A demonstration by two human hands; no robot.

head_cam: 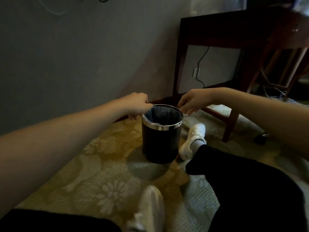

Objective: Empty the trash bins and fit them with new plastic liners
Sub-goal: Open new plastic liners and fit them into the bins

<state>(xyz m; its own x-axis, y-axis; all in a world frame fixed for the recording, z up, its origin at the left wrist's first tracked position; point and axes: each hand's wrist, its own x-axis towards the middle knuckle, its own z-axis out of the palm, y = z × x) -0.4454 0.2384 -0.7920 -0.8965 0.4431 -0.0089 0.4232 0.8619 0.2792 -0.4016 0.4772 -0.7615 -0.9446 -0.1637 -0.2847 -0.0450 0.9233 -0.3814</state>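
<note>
At left, the person's left hand (136, 105) is clenched at the near-left lip of a black cylindrical trash bin (160, 144). Its fingers appear to pinch the edge of the translucent plastic liner (160, 115) that hangs inside. The bin stands upright on the yellow-and-grey floral carpet (100, 164), near the foot of the grey wall (75, 56) and between the two outstretched arms. The liner lies within the mouth and is not folded down over the shiny chrome band (161, 127) at the top. Right of the bin, the right hand (192, 102) bends its fingers over the far-right lip. I cannot tell whether they grasp the film or only touch the metal.

A white sneaker (194, 141) rests just beside the bin's right flank. A dark wooden side table (217, 29) stands farther right against the wall, with a black cable (200, 64) trailing below it.

The step in hand looks like seating the liner, though lifting out a used one cannot be ruled out. If it is fitting, the next move calls for both hands to draw the film outward and fold it evenly over the band while keeping the light bin from tipping.
</note>
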